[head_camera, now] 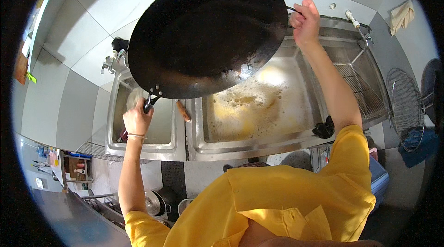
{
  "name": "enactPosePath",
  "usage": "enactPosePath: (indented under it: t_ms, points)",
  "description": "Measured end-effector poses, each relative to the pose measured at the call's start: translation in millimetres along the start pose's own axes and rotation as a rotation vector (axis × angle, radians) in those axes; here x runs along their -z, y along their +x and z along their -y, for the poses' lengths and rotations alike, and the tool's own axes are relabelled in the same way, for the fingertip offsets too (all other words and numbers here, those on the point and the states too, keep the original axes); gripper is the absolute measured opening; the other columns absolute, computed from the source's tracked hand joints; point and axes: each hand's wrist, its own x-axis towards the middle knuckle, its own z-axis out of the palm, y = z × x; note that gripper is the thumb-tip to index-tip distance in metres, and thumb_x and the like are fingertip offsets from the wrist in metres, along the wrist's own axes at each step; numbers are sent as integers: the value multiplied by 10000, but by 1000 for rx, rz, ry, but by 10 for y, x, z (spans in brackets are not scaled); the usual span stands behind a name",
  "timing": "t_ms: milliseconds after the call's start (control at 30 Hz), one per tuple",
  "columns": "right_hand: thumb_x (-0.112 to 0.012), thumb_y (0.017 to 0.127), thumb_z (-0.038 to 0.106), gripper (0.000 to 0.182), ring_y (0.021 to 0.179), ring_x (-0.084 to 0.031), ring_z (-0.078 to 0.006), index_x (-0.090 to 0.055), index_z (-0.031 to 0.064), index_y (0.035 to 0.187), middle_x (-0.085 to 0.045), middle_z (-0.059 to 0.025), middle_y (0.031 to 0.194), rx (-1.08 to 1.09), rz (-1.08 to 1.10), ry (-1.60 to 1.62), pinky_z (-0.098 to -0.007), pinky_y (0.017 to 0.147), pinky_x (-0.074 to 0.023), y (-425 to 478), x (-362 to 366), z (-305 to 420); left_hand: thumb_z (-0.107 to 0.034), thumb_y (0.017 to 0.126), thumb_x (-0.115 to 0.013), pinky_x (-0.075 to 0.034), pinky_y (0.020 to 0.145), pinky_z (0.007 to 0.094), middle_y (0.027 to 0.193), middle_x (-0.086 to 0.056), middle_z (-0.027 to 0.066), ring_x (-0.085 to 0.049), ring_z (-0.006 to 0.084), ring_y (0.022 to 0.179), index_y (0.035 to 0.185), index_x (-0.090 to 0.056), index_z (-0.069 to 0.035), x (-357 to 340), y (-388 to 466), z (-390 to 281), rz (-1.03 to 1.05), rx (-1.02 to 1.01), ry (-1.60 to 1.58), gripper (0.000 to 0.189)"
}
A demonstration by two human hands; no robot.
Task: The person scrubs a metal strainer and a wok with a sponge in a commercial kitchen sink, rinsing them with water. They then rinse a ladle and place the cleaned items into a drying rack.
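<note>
A large dark metal wok (208,35) is held up and tilted above the sinks, its inside facing the camera. My left hand (137,116) is closed around its black handle at the lower left. At the upper right, my right hand (306,21) grips the wok's loop handle. Cloudy, yellowish water with foam lies in the large steel sink (198,143) under the wok. To the left is a smaller sink (178,149), partly hidden by the wok and my left hand. A brown-handled tool (183,111) rests on the rim between the two sinks.
A black cloth-like item (324,128) lies on the large sink's right rim. Farther right are a wire rack (360,90) and a hanging wire basket (406,108). Faucets (110,63) stand at both sides. A beige cloth (401,17) hangs on the wall. A lidded pot (154,202) stands below.
</note>
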Motion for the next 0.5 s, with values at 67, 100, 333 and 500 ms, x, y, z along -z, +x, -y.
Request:
enactPosePath:
  t_ms: [67, 100, 333, 500]
  points:
    - [-583, 823, 14, 252, 504, -298, -33, -372, 153, 812, -331, 63, 659, 10, 3, -2, -211, 416, -185, -9, 23, -8, -285, 731, -744, -501, 538, 442, 642, -633, 136, -638, 342, 599, 872, -574, -134, -23, 6, 19, -15, -18, -3, 267]
    - [-585, 823, 16, 251, 502, -295, -32, -374, 152, 815, -327, 64, 652, 8, 8, -14, -212, 416, -186, -14, 18, -4, -284, 730, -744, -500, 537, 441, 643, -634, 136, -638, 341, 600, 870, -575, -134, -24, 13, 18, -9, -18, -3, 266]
    - [-600, 837, 42, 222, 484, -290, -32, -410, 151, 870, -347, 64, 629, -69, 64, -93, -214, 411, -189, 32, -4, 43, -266, 750, -697, -509, 565, 454, 660, -636, 152, -641, 359, 627, 891, -594, -126, 51, 14, 49, 131, -30, -69, 224]
    - [-604, 851, 47, 222, 494, -360, -45, -427, 148, 939, -475, 5, 663, -193, 40, -289, -206, 400, -217, 160, 86, -262, -259, 756, -647, -520, 656, 473, 724, -648, 202, -644, 402, 723, 909, -636, -89, 252, -104, 18, 447, -42, -243, 229]
